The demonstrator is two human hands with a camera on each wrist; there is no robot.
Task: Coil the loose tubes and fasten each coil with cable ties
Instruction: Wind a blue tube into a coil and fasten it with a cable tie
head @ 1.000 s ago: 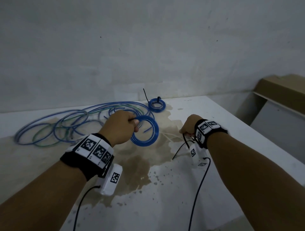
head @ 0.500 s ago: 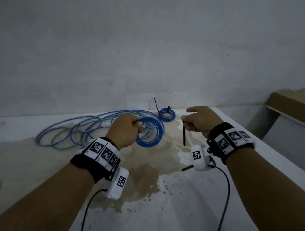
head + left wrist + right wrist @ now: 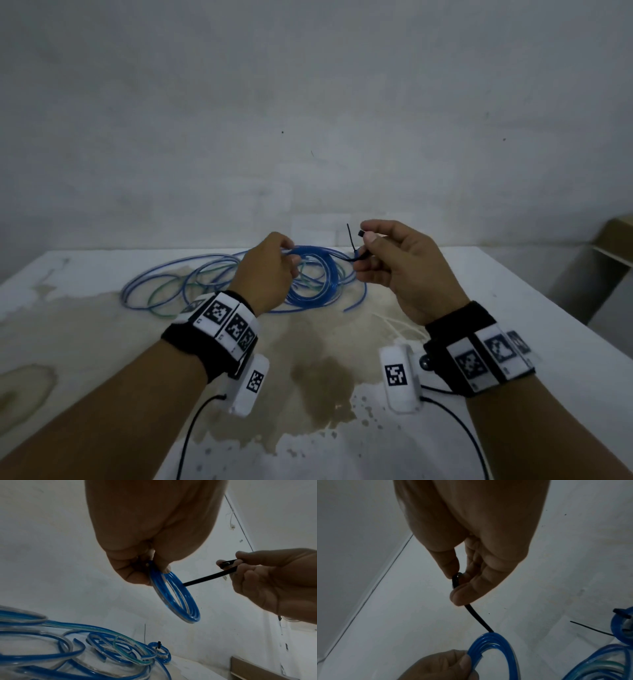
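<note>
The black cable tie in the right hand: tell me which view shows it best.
The left wrist view: the cable tie shows its head and strap running from the right hand to the blue coil. The right wrist view shows only a dark strap; the head view shows it small against the tubing.

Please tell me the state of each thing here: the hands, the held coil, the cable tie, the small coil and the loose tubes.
left hand: grips blue coil, lifted
right hand: pinches black cable tie, bent, not closed
small coil: tied, on table
loose tubes: uncoiled
</note>
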